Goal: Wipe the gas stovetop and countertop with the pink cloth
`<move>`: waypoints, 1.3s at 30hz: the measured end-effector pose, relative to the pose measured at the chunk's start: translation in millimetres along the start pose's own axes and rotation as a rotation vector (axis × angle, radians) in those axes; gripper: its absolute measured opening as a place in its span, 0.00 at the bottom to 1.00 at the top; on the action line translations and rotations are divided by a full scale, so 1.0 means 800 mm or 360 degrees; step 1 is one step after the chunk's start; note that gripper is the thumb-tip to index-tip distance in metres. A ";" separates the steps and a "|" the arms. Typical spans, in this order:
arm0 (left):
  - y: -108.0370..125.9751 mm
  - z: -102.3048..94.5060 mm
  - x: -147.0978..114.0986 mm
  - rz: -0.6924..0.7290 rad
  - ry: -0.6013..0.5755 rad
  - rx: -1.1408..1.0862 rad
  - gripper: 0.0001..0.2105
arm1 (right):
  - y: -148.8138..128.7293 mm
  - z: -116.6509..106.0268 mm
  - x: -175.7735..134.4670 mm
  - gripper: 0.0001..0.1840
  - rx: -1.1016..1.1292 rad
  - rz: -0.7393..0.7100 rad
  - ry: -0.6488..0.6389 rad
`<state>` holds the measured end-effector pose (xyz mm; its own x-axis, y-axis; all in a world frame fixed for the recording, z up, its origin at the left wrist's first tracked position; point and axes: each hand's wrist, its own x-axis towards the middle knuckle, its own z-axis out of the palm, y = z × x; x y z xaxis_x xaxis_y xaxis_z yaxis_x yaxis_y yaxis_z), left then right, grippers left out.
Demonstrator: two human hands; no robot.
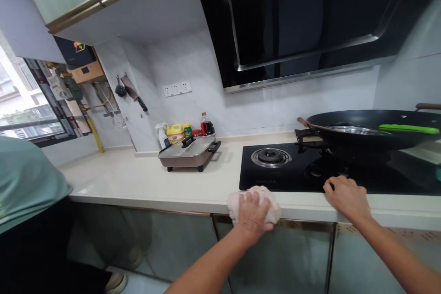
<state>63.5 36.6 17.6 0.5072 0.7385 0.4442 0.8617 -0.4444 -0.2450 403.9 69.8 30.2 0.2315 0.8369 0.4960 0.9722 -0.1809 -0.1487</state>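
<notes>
My left hand (253, 216) is closed on a pale pink cloth (270, 195), pressed against the front edge of the white countertop (193, 193). Part of the cloth hangs over that edge, just below the left corner of the black gas stove (285, 179). Farther right, my right hand (347, 196) rests at the stove's front border with its fingers curled in a loose fist; I see nothing in it. Behind it a large black wok (361, 142) sits on the stove, holding a metal lid or bowl (354, 129) and a bright green-handled utensil (409, 128).
An electric pan (186, 161) with a glass lid stands left of the stove, bottles (177, 132) behind it. A range hood (303, 23) slopes overhead. A cleaver (132, 89) hangs on the wall. Another person in a teal top (27, 179) stands at the left.
</notes>
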 end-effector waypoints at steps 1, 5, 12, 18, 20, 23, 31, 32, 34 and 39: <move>0.023 0.002 0.013 0.0064 0.0019 -0.0008 0.41 | 0.000 0.000 0.000 0.23 -0.0009 -0.0002 -0.0003; 0.090 0.004 0.054 0.0214 0.0060 -0.0034 0.40 | 0.002 0.001 0.000 0.23 -0.0012 0.0009 -0.0020; 0.089 -0.016 0.053 0.0299 0.0046 -0.0125 0.36 | 0.011 0.008 0.004 0.23 0.0064 0.0007 -0.0038; 0.008 -0.014 0.017 0.0282 0.0075 -0.0176 0.35 | 0.011 0.008 0.004 0.22 0.0130 0.0018 -0.0036; -0.030 -0.012 -0.001 0.0232 0.0105 -0.0196 0.36 | 0.010 0.005 0.003 0.21 0.0120 0.0013 -0.0043; -0.096 -0.017 -0.032 0.0089 0.0099 -0.0188 0.35 | 0.009 0.000 0.000 0.20 0.0108 -0.0009 -0.0056; -0.253 -0.065 -0.084 -0.0497 -0.0363 -0.0160 0.26 | 0.004 -0.006 -0.003 0.20 0.0120 -0.0046 -0.0047; -0.265 -0.069 -0.082 -0.0594 -0.0411 -0.0156 0.24 | 0.004 -0.006 -0.003 0.20 0.0119 -0.0049 -0.0045; -0.281 -0.075 -0.071 -0.0776 -0.0499 -0.0132 0.23 | 0.004 -0.005 -0.003 0.20 0.0112 -0.0052 -0.0040; -0.281 -0.077 -0.041 -0.1082 -0.0425 0.0053 0.27 | 0.004 -0.002 -0.004 0.20 0.0100 -0.0074 0.0002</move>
<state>-147.4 80.9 111.5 -0.1572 0.9460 0.2834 0.9854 0.1691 -0.0178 406.6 65.7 29.8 0.1861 0.8428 0.5049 0.9778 -0.1088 -0.1788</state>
